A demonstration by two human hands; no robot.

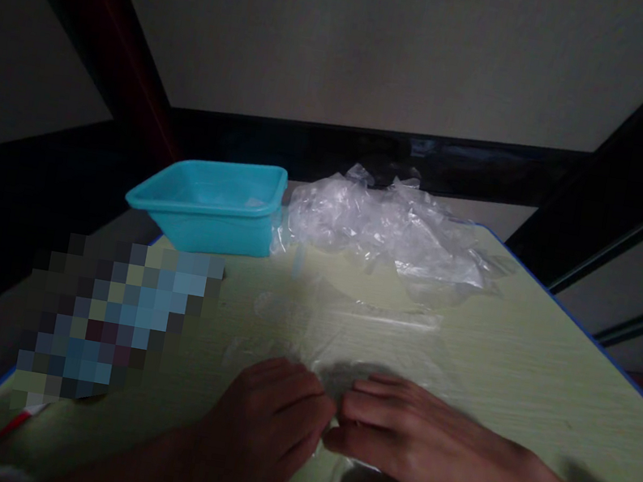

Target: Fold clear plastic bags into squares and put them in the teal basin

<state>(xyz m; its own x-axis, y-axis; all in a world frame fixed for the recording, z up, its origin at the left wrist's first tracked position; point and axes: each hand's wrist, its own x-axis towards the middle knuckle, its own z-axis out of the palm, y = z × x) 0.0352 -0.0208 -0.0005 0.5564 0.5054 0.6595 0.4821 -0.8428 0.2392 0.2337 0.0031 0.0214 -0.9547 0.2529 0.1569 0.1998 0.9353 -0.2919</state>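
Clear plastic film (376, 334) lies on the bench (545, 377) beneath the left hand (272, 422), fingers curled, and the right hand (415, 450), fingers loosely bent; whether either grips film I cannot tell.

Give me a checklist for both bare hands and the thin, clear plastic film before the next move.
1. Left hand at the film: ok.
2. Right hand at the film: ok.
3. Firm grip: cannot tell; contact partly hidden.
4. Film smooth: not ok; wrinkled near the hands.
5. Crumpled heap of clear plastic away from both hands: ok.
6. Turquoise rectangular plastic bin upright: ok.
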